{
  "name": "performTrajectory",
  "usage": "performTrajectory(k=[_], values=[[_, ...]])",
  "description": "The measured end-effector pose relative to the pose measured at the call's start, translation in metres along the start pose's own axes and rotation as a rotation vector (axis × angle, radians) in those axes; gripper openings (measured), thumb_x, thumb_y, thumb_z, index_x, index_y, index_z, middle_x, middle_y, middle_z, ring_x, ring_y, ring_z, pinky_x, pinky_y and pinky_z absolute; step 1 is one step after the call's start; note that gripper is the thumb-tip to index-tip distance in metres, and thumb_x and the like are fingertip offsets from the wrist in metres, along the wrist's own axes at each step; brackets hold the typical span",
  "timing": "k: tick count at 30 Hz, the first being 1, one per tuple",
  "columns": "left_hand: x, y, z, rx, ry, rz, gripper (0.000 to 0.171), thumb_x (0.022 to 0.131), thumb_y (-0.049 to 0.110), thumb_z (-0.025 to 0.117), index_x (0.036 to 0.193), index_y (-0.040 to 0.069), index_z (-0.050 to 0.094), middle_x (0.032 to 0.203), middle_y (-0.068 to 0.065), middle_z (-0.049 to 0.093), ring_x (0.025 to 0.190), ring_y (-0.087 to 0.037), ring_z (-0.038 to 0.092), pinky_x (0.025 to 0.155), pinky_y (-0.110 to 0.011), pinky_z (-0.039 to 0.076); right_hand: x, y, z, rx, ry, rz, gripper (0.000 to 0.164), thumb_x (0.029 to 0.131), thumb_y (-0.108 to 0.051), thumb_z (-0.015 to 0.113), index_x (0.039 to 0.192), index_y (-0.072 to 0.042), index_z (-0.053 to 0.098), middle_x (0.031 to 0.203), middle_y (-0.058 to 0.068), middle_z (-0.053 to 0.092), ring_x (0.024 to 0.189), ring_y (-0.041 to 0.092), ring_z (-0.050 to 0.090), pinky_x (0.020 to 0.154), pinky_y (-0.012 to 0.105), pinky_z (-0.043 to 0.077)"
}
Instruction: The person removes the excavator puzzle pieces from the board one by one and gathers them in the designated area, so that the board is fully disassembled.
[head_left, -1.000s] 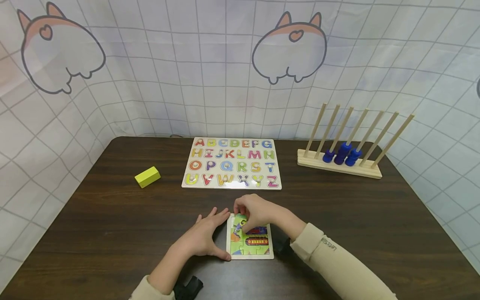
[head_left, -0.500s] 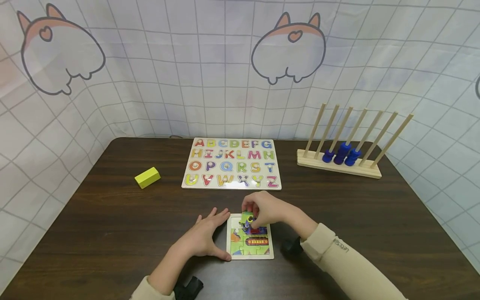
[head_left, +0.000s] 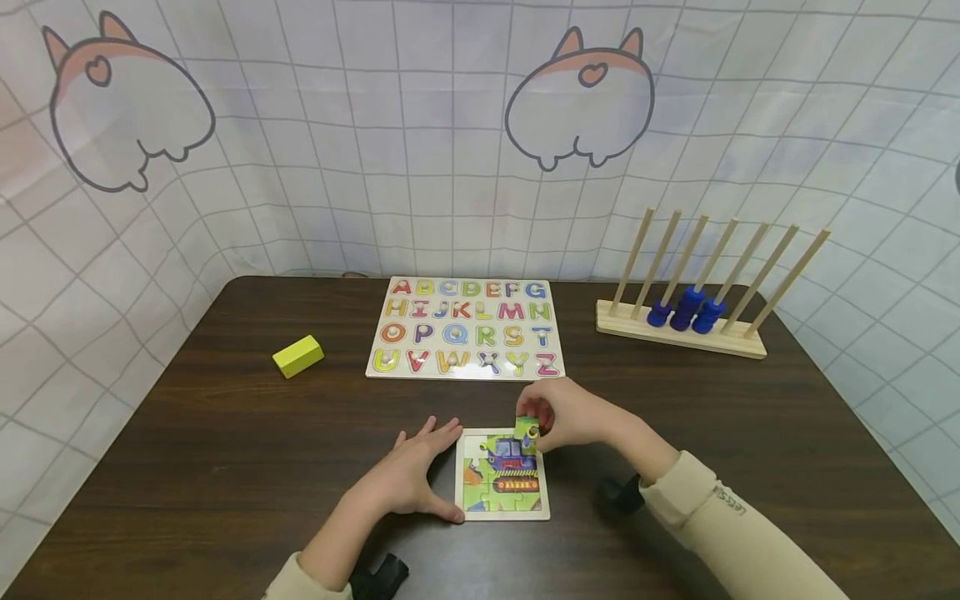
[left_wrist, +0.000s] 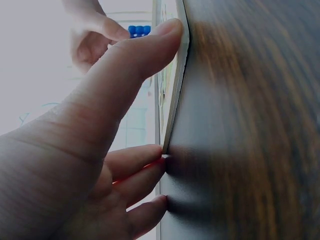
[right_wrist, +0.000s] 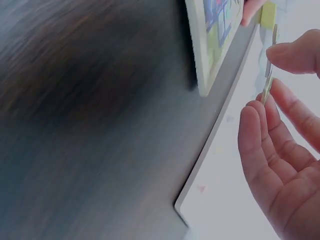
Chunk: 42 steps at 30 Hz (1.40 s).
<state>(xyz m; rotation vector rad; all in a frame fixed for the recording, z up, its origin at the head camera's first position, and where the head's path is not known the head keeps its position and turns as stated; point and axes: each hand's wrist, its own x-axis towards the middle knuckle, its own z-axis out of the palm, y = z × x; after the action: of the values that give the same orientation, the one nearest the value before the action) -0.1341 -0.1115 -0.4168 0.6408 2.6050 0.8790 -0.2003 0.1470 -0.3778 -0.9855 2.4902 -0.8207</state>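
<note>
My left hand (head_left: 408, 473) lies spread at the left side of a small square jigsaw puzzle (head_left: 506, 516). Its thumb touches the lower left corner and a fingertip the upper left; the left wrist view shows the straight thumb on the rim. The puzzle pictures a blue and red tracked vehicle on green, and a white gap shows at its upper left. Above the puzzle's upper right corner, my right hand (head_left: 570, 414) pinches a green puzzle piece (head_left: 527, 433) between thumb and fingers. In the right wrist view that piece (right_wrist: 268, 89) appears edge-on, apart from the puzzle.
Behind the puzzle lies an alphabet board (head_left: 465, 327) with knobbed letters. A yellow block (head_left: 298, 357) is at the left. At the back right stands a wooden peg rack (head_left: 681, 331) with several blue beads. A white gridded cloth (head_left: 420, 167) hangs behind the dark table (head_left: 225, 467).
My right hand has moved right with the puzzle piece, from the puzzle's upper left to its upper right corner. The upper-left gap and the vehicle's cab have come into view. My left hand stays put.
</note>
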Motion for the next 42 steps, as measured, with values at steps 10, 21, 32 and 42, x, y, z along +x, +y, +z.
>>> performTrajectory(k=[10,21,32,42], values=[[0.001,0.000,0.000,0.008,-0.011,-0.001,0.104,0.058,0.042,0.084,0.142,0.006,0.034,0.148,-0.006,0.027,0.137,-0.032,0.011,0.102,-0.063,0.007,-0.021,0.010,-0.012,-0.024,0.018,0.053,0.033,0.067,-0.007,0.078,0.096,-0.007,0.062,0.083,-0.002,0.058,0.072,0.015,0.053,0.064,0.024,0.048],[0.002,-0.001,0.000,0.016,-0.015,-0.005,0.104,0.058,0.043,0.084,0.142,0.007,0.033,0.148,-0.005,0.027,0.137,-0.031,0.011,0.102,-0.062,0.007,-0.041,0.030,-0.018,-0.006,0.046,0.051,0.033,0.067,-0.005,0.077,0.096,-0.008,0.063,0.085,-0.002,0.057,0.071,0.015,0.053,0.062,0.025,0.048],[0.002,0.000,0.000,0.014,-0.013,-0.006,0.104,0.058,0.043,0.084,0.142,0.006,0.034,0.148,-0.005,0.027,0.137,-0.031,0.011,0.102,-0.062,0.007,-0.052,0.044,-0.020,-0.002,0.048,0.070,0.033,0.067,-0.005,0.077,0.096,-0.006,0.064,0.085,-0.001,0.058,0.072,0.015,0.053,0.062,0.024,0.048],[0.001,0.000,-0.001,0.006,-0.014,-0.010,0.104,0.058,0.043,0.084,0.142,0.006,0.034,0.148,-0.005,0.028,0.137,-0.031,0.011,0.103,-0.062,0.007,-0.053,0.060,-0.019,-0.015,0.041,0.094,0.032,0.067,-0.004,0.076,0.096,-0.005,0.064,0.087,0.000,0.059,0.073,0.015,0.053,0.063,0.024,0.048]])
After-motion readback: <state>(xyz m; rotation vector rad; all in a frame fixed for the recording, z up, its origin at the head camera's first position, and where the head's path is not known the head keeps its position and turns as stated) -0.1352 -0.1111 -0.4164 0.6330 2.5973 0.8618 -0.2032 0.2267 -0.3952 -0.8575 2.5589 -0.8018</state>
